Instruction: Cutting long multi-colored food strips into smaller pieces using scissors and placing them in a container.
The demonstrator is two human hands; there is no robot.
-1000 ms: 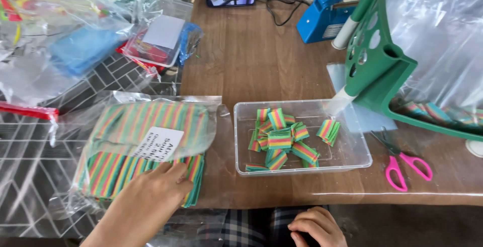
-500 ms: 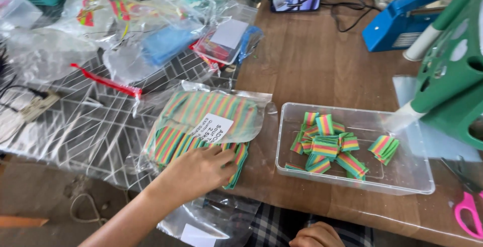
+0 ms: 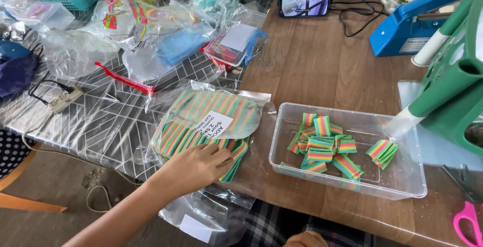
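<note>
Low at frame centre, left hand [image 3: 198,166] lies flat, fingers spread, on striped candy bag [image 3: 211,121]; press evenly so strips stay flat.

Right hand [image 3: 304,239], barely in view at the bottom edge: cannot tell its state.

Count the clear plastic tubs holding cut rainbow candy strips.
1: the clear tub sits on the wooden table, right of the left hand resting on the bagged rainbow strips. Others may be hidden among the clutter.

Single head-worn view, looking steeply down and forward over the near edge of the desk [image 3: 322,66] from close range. The wearer's left hand [image 3: 201,166] enters from the lower left; the clear tray [image 3: 402,186] lies right of centre, the desk's far clutter along the top edge.
</note>
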